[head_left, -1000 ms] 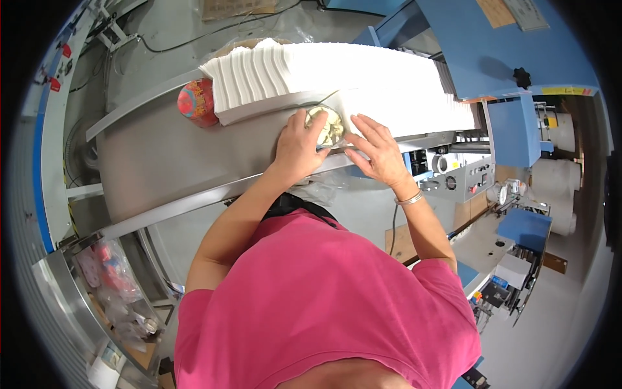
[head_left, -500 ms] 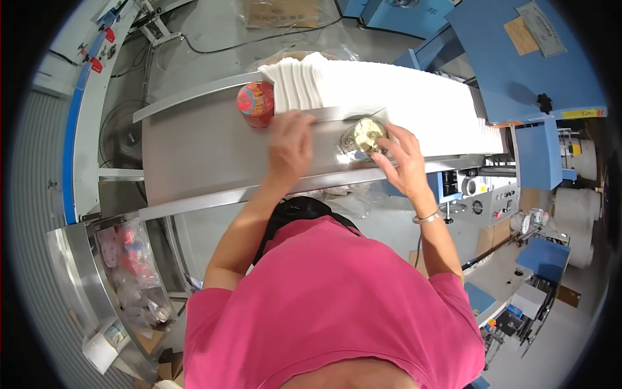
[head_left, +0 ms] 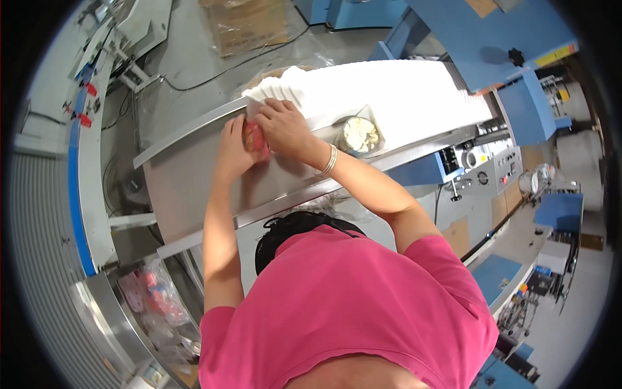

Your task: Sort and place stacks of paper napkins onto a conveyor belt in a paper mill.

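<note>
left hand (head_left: 234, 152): clamped on red container (head_left: 254, 136) | right hand (head_left: 284, 128): against it, grip unclear | carton (head_left: 251, 29) print: illegible

Left hand (head_left: 233, 149): around red container (head_left: 254, 137)
Right hand (head_left: 282, 129): at its right
Clear jar (head_left: 359, 135): by metal counter's (head_left: 184, 188) near edge
White stack (head_left: 395, 84): far edge

The package (head_left: 254, 137) at left is mostly red, the jar's contents (head_left: 360, 134) pale yellow, the far stack (head_left: 389, 83) white, the bench (head_left: 184, 194) grey, the near shirt (head_left: 350, 298) plain pink, the far-right machine (head_left: 479, 42) blue.
</note>
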{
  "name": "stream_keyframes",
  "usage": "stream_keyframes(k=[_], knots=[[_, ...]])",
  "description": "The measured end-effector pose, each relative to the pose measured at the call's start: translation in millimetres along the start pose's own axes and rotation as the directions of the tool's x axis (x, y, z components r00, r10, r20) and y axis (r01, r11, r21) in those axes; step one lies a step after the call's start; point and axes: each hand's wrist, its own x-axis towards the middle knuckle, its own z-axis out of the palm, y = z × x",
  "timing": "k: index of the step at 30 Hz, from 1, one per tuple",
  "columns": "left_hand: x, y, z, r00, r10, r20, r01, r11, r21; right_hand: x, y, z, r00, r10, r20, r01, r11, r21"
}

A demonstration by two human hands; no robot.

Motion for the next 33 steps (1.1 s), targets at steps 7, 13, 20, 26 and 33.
stream_keyframes(k=[7,13,20,26,33], knots=[[-31.1,21.3,-20.9,0.848,-0.117,0.516,0.326,0.884,-0.335,-4.1,-5.0,-7.5,0.998,0.008,0.063,-0.005,0.999,-0.047],[17.6,18.0,10.4,0.794,-0.532,0.294,0.580,0.521,-0.626,-9.9,-0.7,-10.2,0.997,-0.025,0.066,0.025,1.000,0.005],[50.7,38.5,11.0,0.755,-0.348,0.556,0.645,0.238,-0.726,-68.0,35.3,-84.8,0.998,-0.041,0.046,0.020,0.919,0.393],[65.5,33.8,44.2,0.783,-0.472,0.406,0.583,0.328,-0.743,-124.6,144.5,-140.8,0.930,0.368,-0.012,-0.355,0.905,0.234],[66.9,46.1,41.3,0.749,-0.543,0.379,0.612,0.348,-0.711,-132.3,270.3,-171.6,0.682,0.703,-0.204,-0.696,0.709,0.117]])
